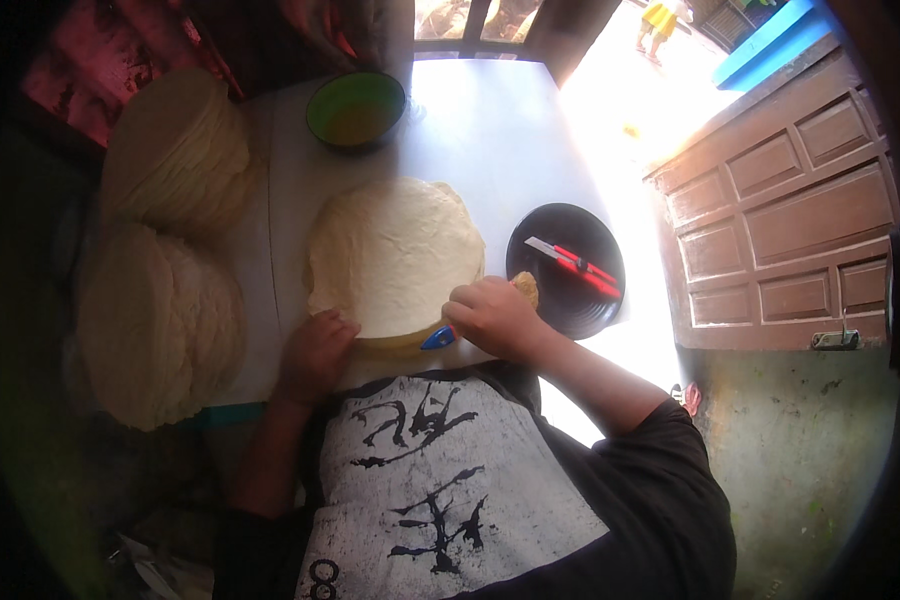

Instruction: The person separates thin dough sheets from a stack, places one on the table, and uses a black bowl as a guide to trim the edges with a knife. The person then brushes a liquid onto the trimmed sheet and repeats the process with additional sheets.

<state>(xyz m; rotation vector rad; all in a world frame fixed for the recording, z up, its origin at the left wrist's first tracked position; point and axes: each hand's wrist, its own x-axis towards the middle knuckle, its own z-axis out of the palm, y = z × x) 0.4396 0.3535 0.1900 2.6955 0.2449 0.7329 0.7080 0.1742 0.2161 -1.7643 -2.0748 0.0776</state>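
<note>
A flat round sheet of pale dough [397,255], with others seemingly beneath it, lies on the white table in front of me. My left hand [321,352] holds or presses its lower left edge; whether the fingers grip it is unclear. At its lower right edge, my right hand [495,319] is closed around a tool with a blue pointed tip [439,338]; its shaft is hidden in my fist. A tan lump [526,289] shows just beyond that fist. On the black round plate [600,324] to the right rests a red utility knife [574,267], its blade extended.
Two tall stacks of round pale sheets [176,150] stand along the left side. A green bowl with a dark outside [356,111] sits at the back of the white table [487,127]. Right of the table is a brown panelled door [787,225]. A person [660,22] is outside.
</note>
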